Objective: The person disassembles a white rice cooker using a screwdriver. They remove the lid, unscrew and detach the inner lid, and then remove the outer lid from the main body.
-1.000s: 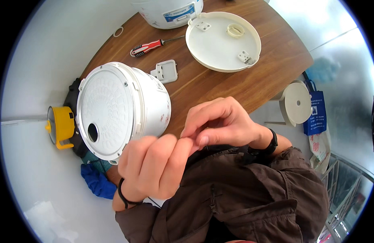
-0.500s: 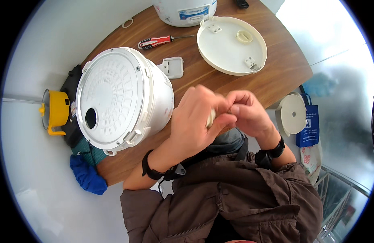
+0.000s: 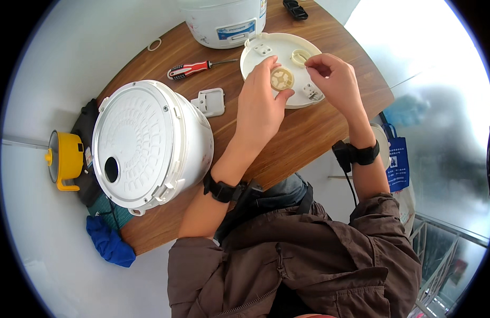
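While the person sits at the near edge of the round wooden worktop (image 3: 287,153), the items read from left to right as follows. A yellow pot (image 3: 64,159) and a blue cloth (image 3: 110,245) lie on the pale floor at far left, below the worktop. A white rice cooker body (image 3: 149,143) rests tipped on its side at the left of the worktop, its vented base facing the person. Just right of it lies a small white bracket (image 3: 210,102), and farther off a red-handled screwdriver (image 3: 194,69). A second white cooker (image 3: 224,18) stands at the far edge.

The left hand (image 3: 261,100) pinches a small round cream disc (image 3: 281,79) between thumb and fingers, held just over the round white lid (image 3: 255,50), which lies flat, inner face up. The right hand (image 3: 335,79) is closed narrow, fingertips pinched near a cream ring (image 3: 300,55) on the lid; whether anything is between them I cannot tell.

In my judgement the disc wants holding level and centred over its seat, with the lid flat and steady, and pressure applied evenly rather than at one edge. The small loose parts lie near the working area and could be knocked.

To the right, a blue bag (image 3: 399,159) hangs beside the worktop, with railings and bright glazing beyond.
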The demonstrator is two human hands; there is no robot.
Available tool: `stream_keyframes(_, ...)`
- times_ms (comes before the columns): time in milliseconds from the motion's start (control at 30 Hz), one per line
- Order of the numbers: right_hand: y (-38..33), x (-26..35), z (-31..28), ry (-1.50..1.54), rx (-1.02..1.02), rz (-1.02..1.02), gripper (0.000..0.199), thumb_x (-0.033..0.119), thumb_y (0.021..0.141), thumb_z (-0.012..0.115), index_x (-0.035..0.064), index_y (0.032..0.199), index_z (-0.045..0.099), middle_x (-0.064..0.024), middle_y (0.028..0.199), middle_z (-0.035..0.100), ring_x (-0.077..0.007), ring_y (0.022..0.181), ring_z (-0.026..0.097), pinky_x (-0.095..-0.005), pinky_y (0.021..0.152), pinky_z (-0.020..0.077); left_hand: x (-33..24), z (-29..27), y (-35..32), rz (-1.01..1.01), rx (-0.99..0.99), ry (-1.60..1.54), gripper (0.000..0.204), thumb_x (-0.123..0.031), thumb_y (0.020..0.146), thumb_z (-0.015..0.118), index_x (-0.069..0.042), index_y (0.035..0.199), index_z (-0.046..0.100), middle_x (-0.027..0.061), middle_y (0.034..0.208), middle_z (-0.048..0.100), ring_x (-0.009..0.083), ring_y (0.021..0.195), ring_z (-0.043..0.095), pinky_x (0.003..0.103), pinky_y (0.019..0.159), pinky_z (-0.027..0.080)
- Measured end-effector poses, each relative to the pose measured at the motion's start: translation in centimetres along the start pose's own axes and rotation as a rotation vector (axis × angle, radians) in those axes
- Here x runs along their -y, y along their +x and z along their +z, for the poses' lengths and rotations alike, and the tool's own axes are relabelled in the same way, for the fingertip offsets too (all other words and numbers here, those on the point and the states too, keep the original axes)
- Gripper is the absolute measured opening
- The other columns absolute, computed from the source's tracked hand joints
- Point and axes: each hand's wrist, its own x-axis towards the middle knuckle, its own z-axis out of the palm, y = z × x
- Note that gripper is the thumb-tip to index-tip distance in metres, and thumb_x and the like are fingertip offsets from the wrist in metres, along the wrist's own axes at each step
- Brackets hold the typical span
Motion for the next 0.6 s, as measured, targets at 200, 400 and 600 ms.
stream_keyframes(200,0.9,-1.0,0.7,-0.156,0.049,-0.05,0.019,0.007,0.087,0.069,0.0006,0.104,0.075,-0.0151,0.096,0.076,-0.0282,0.083,0.072,-0.0361,0.078,0.0573,2.4,1.1,1.2,0.117,0.044,0.437,0.066,-0.017,0.082,0.082,-0.005,0.141,0.054,0.0081,0.123,0.072,0.0295,0.113,0.065,0.043,0.103,0.041)
stream_keyframes(400,1.8,-2.1,-0.2,-0.258,0.03,-0.072,0.019,0.007,0.086,0.07,0.0014,0.104,0.074,-0.014,0.096,0.075,-0.0287,0.084,0.071,-0.0374,0.08,0.0568,3.3,1.8,1.9,0.087,0.113,0.408,0.076,-0.026,0.081,0.084,-0.005,0.146,0.05,0.0139,0.127,0.068,0.0318,0.122,0.061,0.046,0.108,0.036)
stream_keyframes(600,2.3,-2.1,-0.2,-0.285,0.032,-0.101,0.02,0.007,0.086,0.071,0.0029,0.106,0.073,-0.0122,0.092,0.075,-0.0248,0.083,0.071,-0.0353,0.079,0.0565,2.5,0.7,0.7,0.157,0.006,0.435,0.086,-0.027,0.077,0.088,-0.002,0.147,0.045,0.0208,0.146,0.047,0.0379,0.137,0.043,0.054,0.112,0.03)
